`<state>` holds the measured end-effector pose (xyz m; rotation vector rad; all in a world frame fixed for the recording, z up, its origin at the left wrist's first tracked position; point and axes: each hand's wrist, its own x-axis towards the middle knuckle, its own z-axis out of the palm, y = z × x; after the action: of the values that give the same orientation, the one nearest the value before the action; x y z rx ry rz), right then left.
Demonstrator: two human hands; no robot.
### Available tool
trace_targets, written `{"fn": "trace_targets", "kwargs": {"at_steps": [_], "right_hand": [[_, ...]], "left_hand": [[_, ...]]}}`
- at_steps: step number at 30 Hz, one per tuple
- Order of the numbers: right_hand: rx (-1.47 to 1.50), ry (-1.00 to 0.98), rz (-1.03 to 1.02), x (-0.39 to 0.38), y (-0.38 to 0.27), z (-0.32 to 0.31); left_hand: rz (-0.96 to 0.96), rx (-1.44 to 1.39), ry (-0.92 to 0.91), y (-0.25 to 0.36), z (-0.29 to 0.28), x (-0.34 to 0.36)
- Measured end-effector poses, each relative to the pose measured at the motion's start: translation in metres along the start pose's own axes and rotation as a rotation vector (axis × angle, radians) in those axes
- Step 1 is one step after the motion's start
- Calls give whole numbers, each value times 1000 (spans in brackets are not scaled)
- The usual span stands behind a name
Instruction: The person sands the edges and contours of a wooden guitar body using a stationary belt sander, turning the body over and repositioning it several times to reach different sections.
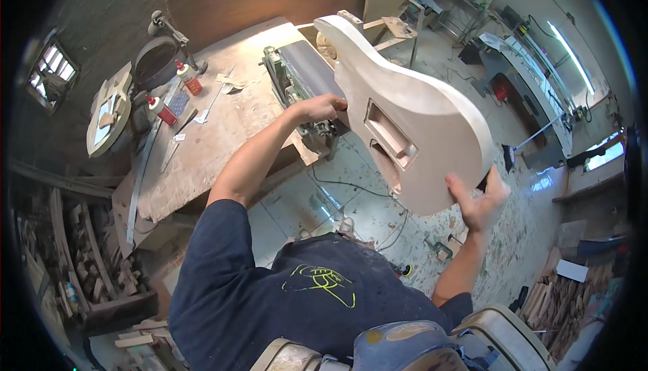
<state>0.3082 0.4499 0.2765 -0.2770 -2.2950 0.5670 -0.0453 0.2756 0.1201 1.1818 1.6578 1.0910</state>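
Note:
A pale, unpainted electric guitar body (432, 124) is held up in the air, tilted, with one broad face toward me. Two routed cavities (391, 133) show in that face, one rectangular and one more rounded. At its left edge, my left hand (318, 109) grips the wood, the fingertips partly hidden. Around the lower right edge closes my right hand (482, 199), its thumb on the face and the fingers behind. Just beyond the left hand stands a belt sander (304, 67) with a grey belt; the frames do not show whether the guitar body touches it.
A wooden workbench (233, 145) at the left carries two red-and-white glue bottles (190, 82) and a long metal ruler (140, 192). Another guitar body (110, 111) hangs at far left. Cables and a green clamp (440, 249) lie on the floor; wood offcuts (563, 303) pile at right.

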Motion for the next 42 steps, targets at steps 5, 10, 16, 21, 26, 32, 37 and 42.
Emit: {"fn": "trace_targets", "kwargs": {"at_steps": [5, 10, 16, 21, 26, 32, 37, 42], "right_hand": [[-1, -76, -156, 64, -30, -3], [-89, -215, -250, 143, -51, 4], [-164, -289, -302, 216, -72, 35], [-242, -382, -275, 255, -89, 56], [-387, -397, -256, 309, -44, 41], [208, -337, 374, 269, 38, -73], [390, -65, 376, 168, 116, -122], [225, -323, 131, 111, 192, -162]], "left_hand": [[-7, -94, 88, -16, 0, 6], [-30, -248, 101, -23, -5, 6], [-18, -535, 178, -32, -1, 8], [-13, -628, 232, -38, 2, 14], [10, -865, 188, -12, 36, 10], [353, -835, -185, 91, 58, -19], [304, -730, -231, 122, 72, -18], [291, -667, -345, 137, 107, -14]]}}
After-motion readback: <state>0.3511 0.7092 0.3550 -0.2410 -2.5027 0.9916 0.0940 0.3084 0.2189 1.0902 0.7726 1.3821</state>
